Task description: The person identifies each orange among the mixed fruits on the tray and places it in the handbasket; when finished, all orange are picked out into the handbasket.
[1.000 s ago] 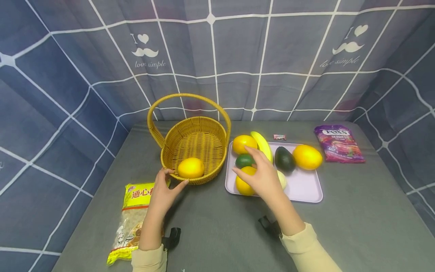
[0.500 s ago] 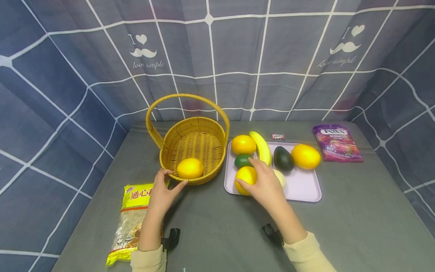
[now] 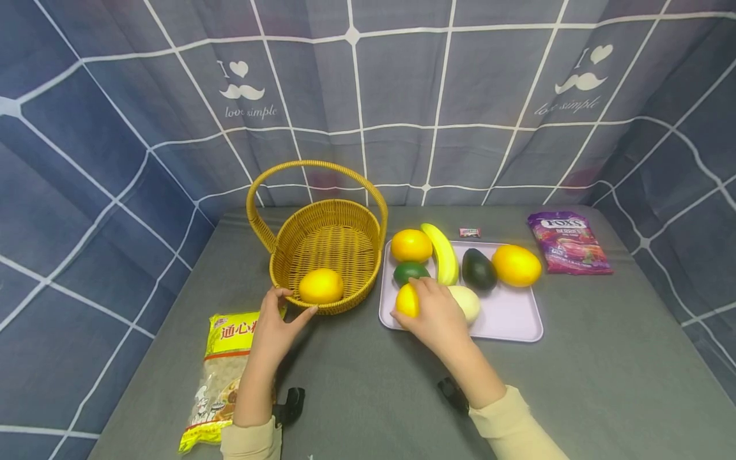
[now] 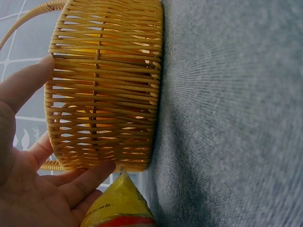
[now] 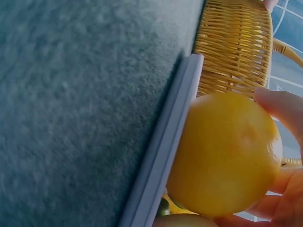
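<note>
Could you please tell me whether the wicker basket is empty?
It is not empty: one yellow fruit lies inside the basket, toward the near rim, by the left hand.

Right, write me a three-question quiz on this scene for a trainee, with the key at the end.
1. Multiple choice: what does the right hand hold?
A) a banana
B) a round orange-yellow fruit
C) an avocado

2. True or false: the left hand touches the rim of the basket.

3. Fill the blank: in the head view, the purple bag lies to the ___ of the tray.

Key: 1. B; 2. True; 3. right.
</note>
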`<control>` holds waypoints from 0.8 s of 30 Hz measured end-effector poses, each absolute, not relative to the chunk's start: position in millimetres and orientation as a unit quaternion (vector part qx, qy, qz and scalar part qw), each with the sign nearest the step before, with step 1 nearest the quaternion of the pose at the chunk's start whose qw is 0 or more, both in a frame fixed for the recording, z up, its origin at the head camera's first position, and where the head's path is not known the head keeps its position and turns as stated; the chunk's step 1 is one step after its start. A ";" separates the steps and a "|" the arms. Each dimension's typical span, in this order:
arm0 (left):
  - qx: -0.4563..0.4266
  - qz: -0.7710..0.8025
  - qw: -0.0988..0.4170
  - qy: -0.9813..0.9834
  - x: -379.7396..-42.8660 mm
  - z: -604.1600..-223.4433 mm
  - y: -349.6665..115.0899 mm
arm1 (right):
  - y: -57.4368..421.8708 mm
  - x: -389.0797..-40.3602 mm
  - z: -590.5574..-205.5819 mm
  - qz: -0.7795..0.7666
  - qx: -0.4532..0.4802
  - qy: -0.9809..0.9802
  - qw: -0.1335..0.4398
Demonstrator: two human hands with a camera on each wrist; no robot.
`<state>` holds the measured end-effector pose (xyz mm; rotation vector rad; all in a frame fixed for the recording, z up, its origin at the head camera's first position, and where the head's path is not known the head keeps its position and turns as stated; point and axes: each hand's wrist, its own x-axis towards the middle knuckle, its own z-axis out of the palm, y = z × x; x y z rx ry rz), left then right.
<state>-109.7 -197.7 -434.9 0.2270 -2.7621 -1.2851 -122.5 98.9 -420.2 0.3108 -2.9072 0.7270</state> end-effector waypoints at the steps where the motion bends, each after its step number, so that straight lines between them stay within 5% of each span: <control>1: 0.074 -0.420 0.044 -0.903 -109.6 -434.7 -197.6 | 98.1 -122.9 -421.2 0.236 0.105 -0.964 0.067; 24: 0.070 -0.423 0.042 -0.903 -108.7 -434.3 -198.6 | 96.7 -126.5 -411.3 0.206 0.096 -0.972 0.066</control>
